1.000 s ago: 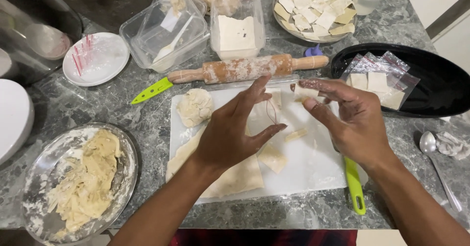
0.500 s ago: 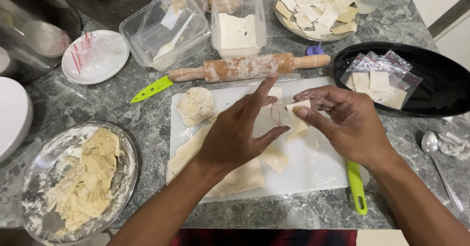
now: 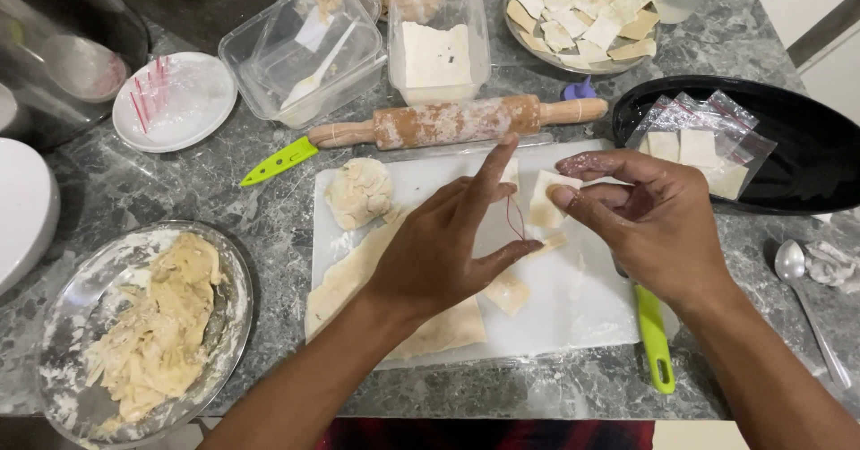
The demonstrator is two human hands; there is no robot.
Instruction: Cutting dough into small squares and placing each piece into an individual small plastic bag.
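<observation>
Pinching a small dough square (image 3: 543, 201) in the right hand (image 3: 658, 226), thumb and fingers closed on its edge, above the white cutting board (image 3: 587, 302). Standing near upright, long axis roughly vertical. Left hand (image 3: 439, 248) hovering beside, fingers spread, holding nothing.

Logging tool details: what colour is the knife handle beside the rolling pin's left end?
Bright lime green, on the knife handle left of the rolling pin; head view.
</observation>
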